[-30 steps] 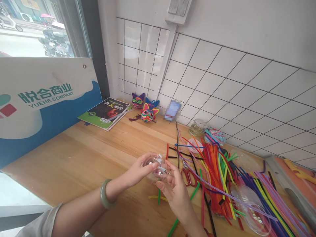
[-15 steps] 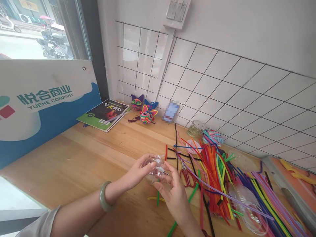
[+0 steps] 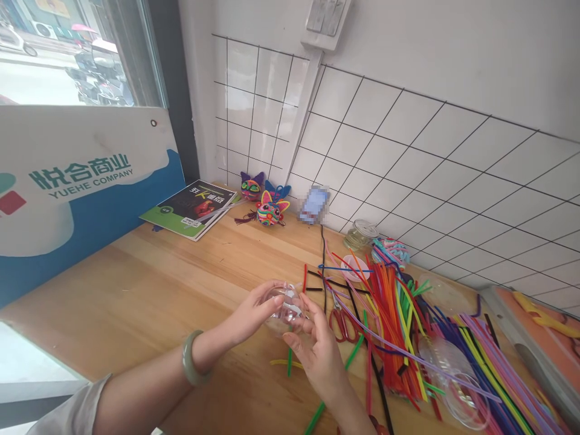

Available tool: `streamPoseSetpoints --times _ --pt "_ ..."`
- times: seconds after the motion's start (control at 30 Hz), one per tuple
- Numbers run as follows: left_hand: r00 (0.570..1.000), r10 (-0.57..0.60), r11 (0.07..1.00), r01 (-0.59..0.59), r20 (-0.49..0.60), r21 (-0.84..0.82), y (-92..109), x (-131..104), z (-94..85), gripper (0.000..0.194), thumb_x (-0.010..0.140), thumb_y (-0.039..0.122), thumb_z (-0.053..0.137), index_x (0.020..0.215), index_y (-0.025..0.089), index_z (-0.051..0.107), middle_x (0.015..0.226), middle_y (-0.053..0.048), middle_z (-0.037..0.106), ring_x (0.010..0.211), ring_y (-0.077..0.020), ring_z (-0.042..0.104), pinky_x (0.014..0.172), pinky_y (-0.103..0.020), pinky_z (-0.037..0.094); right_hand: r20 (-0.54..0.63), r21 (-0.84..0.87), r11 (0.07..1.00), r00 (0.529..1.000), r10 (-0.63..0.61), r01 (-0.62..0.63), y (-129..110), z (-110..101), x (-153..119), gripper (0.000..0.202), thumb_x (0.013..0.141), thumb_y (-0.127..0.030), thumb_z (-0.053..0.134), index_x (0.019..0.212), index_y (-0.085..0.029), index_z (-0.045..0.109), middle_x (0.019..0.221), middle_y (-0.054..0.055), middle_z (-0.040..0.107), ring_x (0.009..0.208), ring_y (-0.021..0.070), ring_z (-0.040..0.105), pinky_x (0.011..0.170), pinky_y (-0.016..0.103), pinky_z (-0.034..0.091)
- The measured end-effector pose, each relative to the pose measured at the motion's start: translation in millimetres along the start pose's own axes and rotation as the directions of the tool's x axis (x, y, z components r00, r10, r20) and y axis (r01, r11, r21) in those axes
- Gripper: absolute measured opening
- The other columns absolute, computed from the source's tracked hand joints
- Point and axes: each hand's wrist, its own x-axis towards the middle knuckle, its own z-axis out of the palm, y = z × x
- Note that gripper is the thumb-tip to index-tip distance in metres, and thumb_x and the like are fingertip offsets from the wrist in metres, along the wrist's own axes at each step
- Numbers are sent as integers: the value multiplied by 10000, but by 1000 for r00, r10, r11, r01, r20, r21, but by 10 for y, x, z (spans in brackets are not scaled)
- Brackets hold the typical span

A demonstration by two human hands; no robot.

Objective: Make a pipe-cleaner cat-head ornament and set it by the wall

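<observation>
Between my two hands, above the wooden table, is a clear plastic ball. My left hand wraps its left side, thumb across the near face; a pale green bangle circles that wrist. Fingers of my right hand grip the ball's right edge, with the thumb underneath. Part of the ball is hidden by my fingers. Just right of my hands lie red-handled scissors and a spread of colourful pipe cleaners. A short yellow pipe cleaner and green ones lie beneath my hands.
Decorated animal-face balls stand by the wall, near a magazine and a blurred phone. A clear jar is at the back. Clear plastic half shells lie at right, and a printed board stands at left.
Both hands keep hold of the clear ball in nearly the same place. The ball has turned slightly between the fingers.
</observation>
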Motion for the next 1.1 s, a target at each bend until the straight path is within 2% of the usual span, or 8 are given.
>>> streamPoseSetpoints --times 0.13,0.23,0.33,0.5,0.67,0.97,1.1 --pt "999 -3 1000 3 35 1 78 -18 6 629 767 626 596 1185 161 536 1141 -145 669 1027 -287 622 865 -390 477 -5 -3 1000 1000 -11 11 -3 1 -18 656 819 -444 668 1352 -229 352 1365 167 521 1104 271 631 971 470 490" --pt "998 12 1000 -12 56 -3 130 -34 17 587 768 608 609 1151 167 542 1129 -138 672 990 -275 632 855 -386 479 -19 4 1000 1000 -6 7 10 13 -29 651 816 -457 667 1343 -240 351 1404 167 474 1106 263 629 967 460 495" --pt "997 30 999 -29 67 -21 143 -40 15 545 761 593 629 1096 167 565 1107 -130 674 990 -269 627 848 -373 479 -31 21 1000 999 -13 14 23 20 -38 644 808 -465 674 1325 -245 359 1385 161 494 1111 261 628 963 450 501" --pt "993 51 995 -42 109 -89 111 -34 3 546 753 563 662 1108 162 558 1098 -134 666 1004 -261 622 857 -367 478 -57 36 999 998 -28 30 12 36 -54 640 798 -453 690 1316 -239 380 1345 156 540 1126 267 624 946 425 522" --pt "996 48 988 -36 78 -148 62 -21 -6 555 719 514 723 1120 172 548 1144 -131 625 1013 -247 617 873 -355 473 -112 -28 999 993 -47 45 -1 49 -51 628 787 -442 703 1299 -232 407 1336 161 544 1099 277 642 923 427 538" --pt "985 87 985 -63 148 -163 15 -18 -22 581 723 508 721 1171 187 538 1140 -134 641 1026 -263 612 879 -378 458 -34 -45 996 997 -75 74 37 -15 -46 640 817 -421 680 1339 -239 356 1305 156 576 1140 274 620 967 449 503" --pt "983 93 986 -69 159 -151 -6 -18 -28 567 730 492 722 1168 189 527 1154 -133 635 1038 -258 611 889 -373 456 -13 -49 993 994 -106 105 67 -26 -42 634 824 -405 676 1349 -252 357 1352 149 539 1174 273 597 980 442 495"
